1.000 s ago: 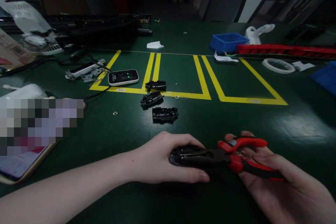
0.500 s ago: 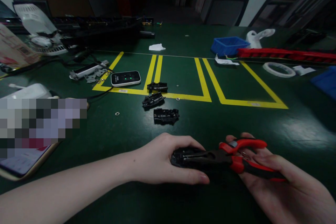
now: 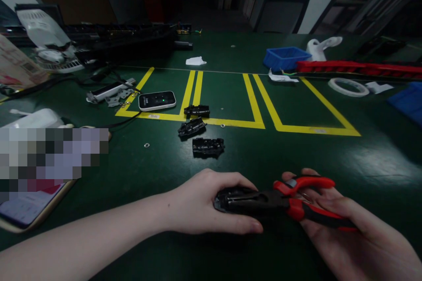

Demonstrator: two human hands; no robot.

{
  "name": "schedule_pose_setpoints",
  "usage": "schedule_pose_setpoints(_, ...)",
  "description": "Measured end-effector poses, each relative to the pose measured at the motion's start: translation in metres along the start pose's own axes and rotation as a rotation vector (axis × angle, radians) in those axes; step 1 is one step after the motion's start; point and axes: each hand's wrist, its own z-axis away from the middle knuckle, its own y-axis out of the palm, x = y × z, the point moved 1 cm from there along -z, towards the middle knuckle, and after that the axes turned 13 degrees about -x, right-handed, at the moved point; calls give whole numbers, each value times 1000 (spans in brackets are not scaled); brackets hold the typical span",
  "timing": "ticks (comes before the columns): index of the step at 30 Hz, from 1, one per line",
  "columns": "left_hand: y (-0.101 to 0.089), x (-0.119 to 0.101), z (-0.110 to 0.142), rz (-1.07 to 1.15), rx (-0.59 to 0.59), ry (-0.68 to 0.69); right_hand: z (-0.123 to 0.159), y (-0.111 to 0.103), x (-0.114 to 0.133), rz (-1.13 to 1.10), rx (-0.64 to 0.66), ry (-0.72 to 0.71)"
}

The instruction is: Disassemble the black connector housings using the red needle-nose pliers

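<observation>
Your left grip (image 3: 211,204), at the near middle of a green tabletop (image 3: 263,158), is clenched around a black part (image 3: 220,202), thumb on the near side, as the dark nose of a pair of pliers (image 3: 280,200) lies along it from the right. Your right grip (image 3: 343,241) grasps the pliers by their red-and-black handles, which stand spread; whether the tips pinch anything cannot be told from this angle. For clean work, it seems best to brace the part firmly, leave your left thumb clear of the tips, line the nose up with the part's length and squeeze evenly rather than twist, since the part could slip. The count, left to right: one phone (image 3: 24,215) at near left, its screen partly masked; one white fan (image 3: 46,30) at far left; one white-edged device (image 3: 157,101) showing a green light; two small metal rings (image 3: 147,145), one well left of the loose pieces and one near them at right; three loose black pieces (image 3: 208,147) beyond your left grip; three yellow tape outlines (image 3: 253,99); one pair of pliers; two blue bins (image 3: 283,62), one at far right, the other cut off by the right edge; one red strip (image 3: 356,68); one white tape roll (image 3: 347,93).
</observation>
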Motion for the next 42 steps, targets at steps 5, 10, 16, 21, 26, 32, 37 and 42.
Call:
schedule_pose_setpoints(5,1,0,0,-19,-3,3,0,0,3,-9,-28,15)
schedule_pose_setpoints(10,1,0,1,-3,-7,8,4,0,4,-37,10,6)
schedule_pose_setpoints(16,1,-1,2,-21,1,13,8,7,4,-73,9,11)
schedule_pose_setpoints(21,0,-2,3,-13,17,-4,15,15,9,-100,-184,14)
schedule_pose_setpoints(26,0,-3,3,-20,14,2,17,21,12,-84,-234,-3)
schedule_pose_setpoints(32,0,-2,2,-30,9,8,20,26,11,-71,-250,9)
schedule_pose_setpoints(37,0,-3,3,-34,-30,-4,20,26,13,-70,-280,8)
schedule_pose_setpoints(42,1,-2,5,-31,-75,20,16,22,13,-97,-281,-10)
